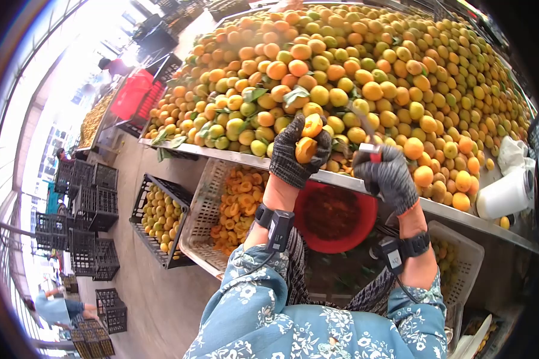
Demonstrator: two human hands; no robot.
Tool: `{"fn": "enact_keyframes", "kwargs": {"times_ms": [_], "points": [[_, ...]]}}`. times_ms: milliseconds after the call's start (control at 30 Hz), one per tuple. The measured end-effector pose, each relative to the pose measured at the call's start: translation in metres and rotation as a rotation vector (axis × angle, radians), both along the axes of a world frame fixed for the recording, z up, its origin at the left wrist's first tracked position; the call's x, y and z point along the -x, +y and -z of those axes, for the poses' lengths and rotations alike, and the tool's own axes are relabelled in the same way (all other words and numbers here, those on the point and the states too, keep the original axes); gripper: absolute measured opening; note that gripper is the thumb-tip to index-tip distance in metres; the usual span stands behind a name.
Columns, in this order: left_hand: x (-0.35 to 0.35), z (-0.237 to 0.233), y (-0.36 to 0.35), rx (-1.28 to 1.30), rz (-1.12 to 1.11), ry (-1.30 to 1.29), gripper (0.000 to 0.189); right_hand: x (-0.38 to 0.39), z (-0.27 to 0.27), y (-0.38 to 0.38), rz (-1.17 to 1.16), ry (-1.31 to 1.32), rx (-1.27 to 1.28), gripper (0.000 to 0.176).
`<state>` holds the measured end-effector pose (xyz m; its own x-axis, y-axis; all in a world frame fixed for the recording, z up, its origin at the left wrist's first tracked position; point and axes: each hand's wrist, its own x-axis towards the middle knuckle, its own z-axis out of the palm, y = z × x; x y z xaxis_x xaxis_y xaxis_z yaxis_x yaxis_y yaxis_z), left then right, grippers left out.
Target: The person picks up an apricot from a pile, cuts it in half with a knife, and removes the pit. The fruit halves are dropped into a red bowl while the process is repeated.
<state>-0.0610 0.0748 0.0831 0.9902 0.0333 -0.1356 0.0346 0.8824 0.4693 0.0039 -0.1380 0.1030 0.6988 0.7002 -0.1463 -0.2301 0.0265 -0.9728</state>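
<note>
a split apricot [309, 139] is gripped in the gloved left hand [297, 152] — a small knife [365, 133] is held by the gloved right hand [388, 177] — above a red bowl [365, 224], beside the fruit pile [365, 72].

Head cam, fisheye, facing fwd & down, close above left hand [294, 157], right hand [389, 178]

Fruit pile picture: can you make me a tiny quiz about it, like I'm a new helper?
1. True or false: the left hand holds a fruit split open into two halves.
2. What does the right hand grip? A) a knife B) a spoon C) a brush
3. Fill in: the bowl below the table edge is coloured ____.
Key: 1 true; 2 A; 3 red.
</note>
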Motion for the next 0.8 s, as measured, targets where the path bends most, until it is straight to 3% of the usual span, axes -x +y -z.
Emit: {"fn": "enact_keyframes", "kwargs": {"times_ms": [100,133,167,233,367,500,567,667,767,800], "points": [[0.006,-0.001,0.013,0.133,-0.071,-0.035,0.045,0.009,0.013,0.011,-0.229,-0.64,0.332,0.014],[0.003,0.007,0.018,0.199,-0.097,-0.06,0.046,0.013,0.018,0.014,-0.134,-0.886,0.499,0.016],[0.004,0.005,0.019,0.267,-0.123,-0.086,0.047,0.013,0.018,0.016,-0.141,-0.889,0.492,0.016],[0.007,0.002,0.022,0.245,-0.053,-0.075,0.044,0.009,0.017,0.017,0.077,-0.553,0.258,0.014],[0.009,-0.001,0.021,0.21,-0.182,-0.06,0.043,-0.005,0.013,0.01,0.317,0.025,-0.134,0.013],[0.021,0.001,0.03,0.072,-0.219,-0.032,0.045,-0.012,0.02,0.011,0.356,0.052,-0.137,0.012],[0.03,0.0,0.032,0.076,-0.134,-0.08,0.044,-0.008,0.02,0.014,0.323,0.046,-0.141,0.014],[0.042,-0.001,0.026,-0.009,-0.252,0.035,0.042,0.0,0.016,0.017,0.275,-0.064,-0.144,0.015],[0.043,0.004,0.012,-0.105,-0.198,0.078,0.046,0.022,0.017,0.031,0.243,-0.268,-0.099,0.011],[0.041,0.011,0.013,0.018,-0.025,-0.093,0.042,0.025,0.019,0.03,0.205,-0.466,-0.048,0.017]]}}
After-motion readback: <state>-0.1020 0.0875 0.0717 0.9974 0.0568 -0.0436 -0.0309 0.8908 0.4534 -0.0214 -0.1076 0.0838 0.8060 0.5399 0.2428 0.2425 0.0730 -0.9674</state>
